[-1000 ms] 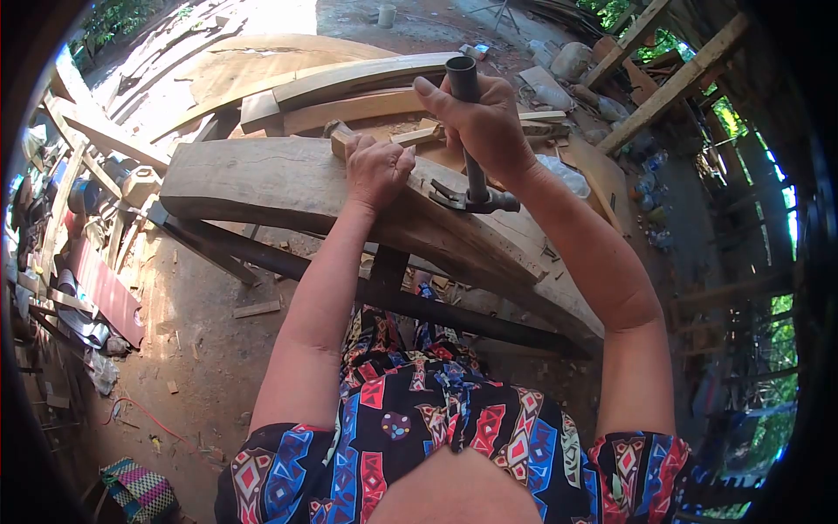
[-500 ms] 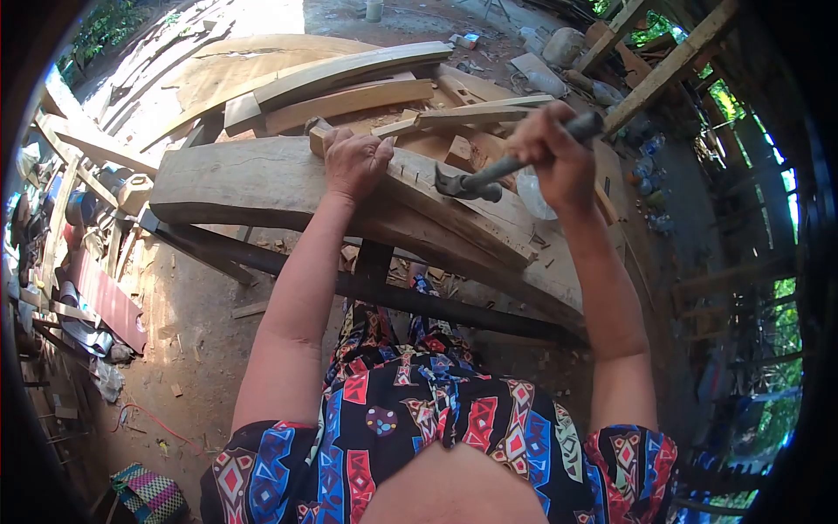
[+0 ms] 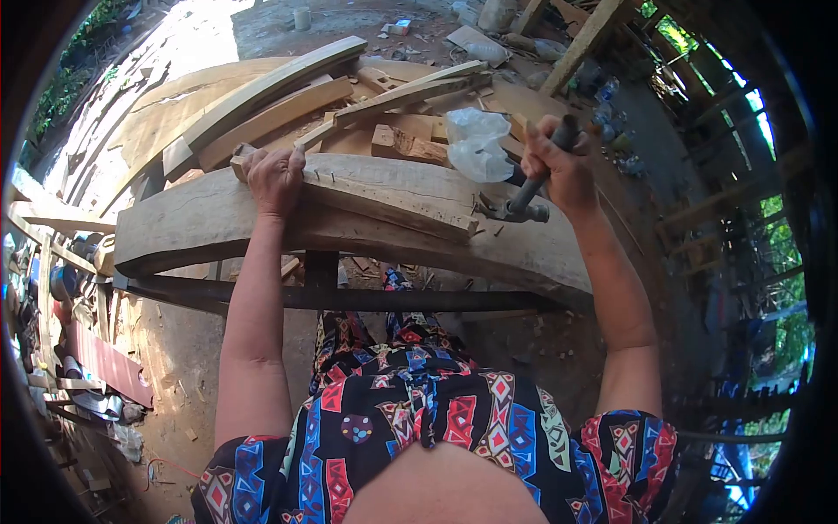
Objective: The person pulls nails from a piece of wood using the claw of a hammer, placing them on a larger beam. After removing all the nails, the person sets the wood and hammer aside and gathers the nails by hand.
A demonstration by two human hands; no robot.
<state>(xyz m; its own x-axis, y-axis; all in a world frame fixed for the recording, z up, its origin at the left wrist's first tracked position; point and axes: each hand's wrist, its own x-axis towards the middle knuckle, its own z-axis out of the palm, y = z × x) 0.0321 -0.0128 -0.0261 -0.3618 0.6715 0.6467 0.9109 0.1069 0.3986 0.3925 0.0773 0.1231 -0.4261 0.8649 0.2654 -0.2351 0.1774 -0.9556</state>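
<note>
My left hand [image 3: 276, 180] is closed around the left end of a narrow wooden bar [image 3: 393, 206]. That bar lies along a thick, curved wooden plank [image 3: 196, 220], with a few nails [image 3: 332, 175] sticking up near my left hand. My right hand [image 3: 566, 166] grips the handle of a claw hammer [image 3: 518, 208], its head low over the plank just past the bar's right end. The claw points left, close to small nails at that end. Beyond the hammer rests a crumpled clear plastic bag [image 3: 478, 144].
Behind the plank, long beams [image 3: 271, 92] and a short wood block [image 3: 408, 144] lie on a wide board [image 3: 179, 100]. A dark metal bar [image 3: 393, 300] runs below the plank. Wood scraps and a reddish panel [image 3: 109, 362] lie at left; a slanted post [image 3: 583, 48] stands at right.
The hammer has shifted from above the middle of the bar to beyond its right end, and its head is lower. My left hand keeps its hold. The whole view has turned.
</note>
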